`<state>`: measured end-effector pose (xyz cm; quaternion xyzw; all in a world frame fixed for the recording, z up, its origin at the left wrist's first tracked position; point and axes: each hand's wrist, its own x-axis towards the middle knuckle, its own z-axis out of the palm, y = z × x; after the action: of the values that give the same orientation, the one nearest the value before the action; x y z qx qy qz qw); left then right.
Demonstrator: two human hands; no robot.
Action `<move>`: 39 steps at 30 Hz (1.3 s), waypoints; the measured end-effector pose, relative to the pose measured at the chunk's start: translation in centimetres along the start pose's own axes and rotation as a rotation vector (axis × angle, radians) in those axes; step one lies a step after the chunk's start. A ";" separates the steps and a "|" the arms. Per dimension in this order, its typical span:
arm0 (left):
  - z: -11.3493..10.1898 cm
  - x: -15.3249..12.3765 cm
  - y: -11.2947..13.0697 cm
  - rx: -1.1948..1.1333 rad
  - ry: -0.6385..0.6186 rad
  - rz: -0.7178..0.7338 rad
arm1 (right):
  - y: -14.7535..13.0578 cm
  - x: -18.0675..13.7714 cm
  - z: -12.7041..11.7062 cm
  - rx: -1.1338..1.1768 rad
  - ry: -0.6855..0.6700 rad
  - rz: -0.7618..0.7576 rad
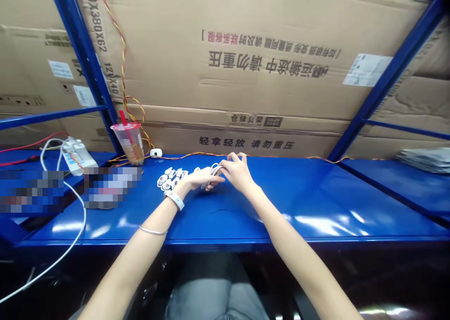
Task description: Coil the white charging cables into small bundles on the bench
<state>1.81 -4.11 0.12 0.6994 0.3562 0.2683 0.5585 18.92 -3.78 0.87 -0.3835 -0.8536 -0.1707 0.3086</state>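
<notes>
My left hand (200,177) and my right hand (238,170) meet over the blue shelf top (281,203), both closed on a small coil of white cable (214,171) held between them. My left wrist carries a white band, and a thin bracelet sits further up the forearm. Just left of my left hand lies a cluster of several small white coiled cables (169,178) on the shelf top.
A plastic cup with a red straw (128,142) stands at the back left. A white power strip (78,155) with a white cord (75,226) lies further left. Big cardboard boxes (246,76) fill the back. A stack of grey sheets (427,159) is at the far right.
</notes>
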 end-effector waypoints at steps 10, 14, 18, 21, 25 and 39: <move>-0.3 0.5 -0.5 -0.015 -0.009 0.044 | -0.4 0.0 0.3 0.209 -0.099 -0.003; -0.5 0.5 -0.5 -0.204 -0.039 0.004 | -0.2 0.0 0.4 0.266 -0.110 0.043; -0.2 0.1 0.0 -0.350 -0.146 -0.035 | 0.0 0.3 0.3 0.357 -0.128 0.129; 0.0 -0.2 0.5 -0.442 -0.225 -0.088 | 0.4 0.5 -0.4 0.581 -0.157 0.279; -0.3 -0.6 0.8 -0.473 -0.275 -0.098 | 0.9 0.5 -1.6 1.214 -0.307 0.301; 1.6 0.3 0.9 -0.621 -0.206 -0.004 | -1.7 0.4 0.7 1.806 -0.096 0.632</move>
<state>3.40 -4.93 0.58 0.5185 0.2005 0.2909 0.7787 17.11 -4.26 0.53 -0.2198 -0.5318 0.6591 0.4843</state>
